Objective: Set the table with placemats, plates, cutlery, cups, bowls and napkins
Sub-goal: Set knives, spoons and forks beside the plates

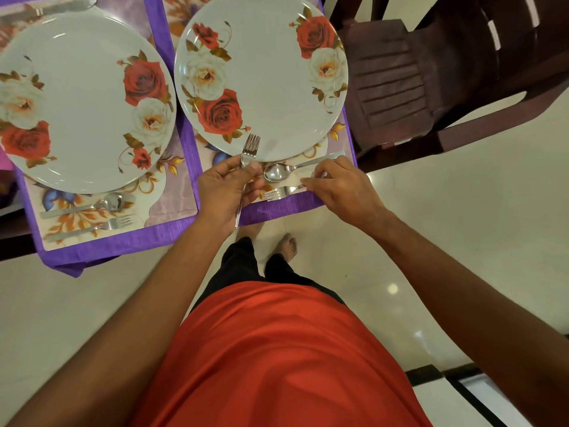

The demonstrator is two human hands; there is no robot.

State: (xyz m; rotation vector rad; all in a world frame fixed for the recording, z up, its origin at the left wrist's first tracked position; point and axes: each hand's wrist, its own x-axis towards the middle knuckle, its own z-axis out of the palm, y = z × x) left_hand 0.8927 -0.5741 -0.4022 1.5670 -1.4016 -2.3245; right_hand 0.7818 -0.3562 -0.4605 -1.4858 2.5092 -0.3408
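Note:
Two white plates with rose prints lie on purple-edged floral placemats: the left plate (pixel 77 100) and the right plate (pixel 268 75). My left hand (pixel 224 189) grips a fork (pixel 251 149), tines pointing up over the right plate's near rim. My right hand (pixel 341 189) pinches the handle of a second fork (pixel 278 192) lying on the right placemat (pixel 277 208). A spoon (pixel 277 171) lies just above that fork, between it and the plate. On the left placemat (pixel 101 241), a spoon (pixel 107 203) and a fork (pixel 104 225) lie below the plate.
A dark brown plastic chair (pixel 431 81) stands right of the table corner. The table's near edge runs under the placemats, with pale tiled floor (pixel 462 229) below. More cutlery (pixel 58 6) lies at the top left.

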